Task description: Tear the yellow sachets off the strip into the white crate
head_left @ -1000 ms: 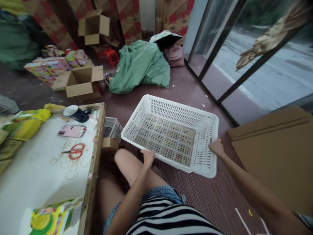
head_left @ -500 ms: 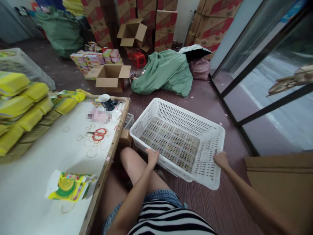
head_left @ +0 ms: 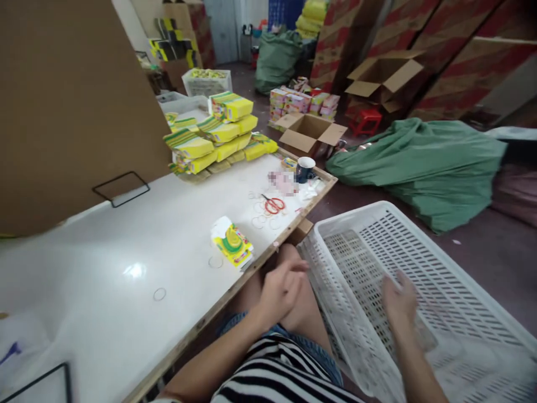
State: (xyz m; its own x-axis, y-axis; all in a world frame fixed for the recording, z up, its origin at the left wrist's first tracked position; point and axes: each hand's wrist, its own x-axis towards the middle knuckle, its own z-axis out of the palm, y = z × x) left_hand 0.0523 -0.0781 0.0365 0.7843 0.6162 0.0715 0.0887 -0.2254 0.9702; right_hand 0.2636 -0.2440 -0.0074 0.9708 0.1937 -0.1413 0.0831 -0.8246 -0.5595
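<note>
Holding the left hand (head_left: 282, 288) at six o'clock, just below the middle of the view, over a thigh and near the wooden edge of the white surface (head_left: 180, 235), with fingers loosely bent and released, closed around nothing visible. Holding the right hand (head_left: 399, 299) at four o'clock, in front of the inside of the white basket (head_left: 444, 285), with fingers loose and free of any visible object, though blurred; cannot tell whether touching the plastic. For the basket, look from three to five o'clock: just beside the legs, slotted along the walls, cut off at the right edge of the view.

On the surface, close to the middle: red-handled scissors (head_left: 274, 206) among thin loops (head_left: 258, 228). At two o'clock, near the far corner, a dark mug (head_left: 302, 170), just beside a pink thing (head_left: 283, 183) too pixelated to make out. Toward eight o'clock, a crumpled yellow packet (head_left: 232, 244); between ten and eleven, stacked yellow packs (head_left: 222, 134).

Beyond, on the floor: at one o'clock, an open cardboard box (head_left: 298, 141); between two and three, a green sack (head_left: 428, 168).
</note>
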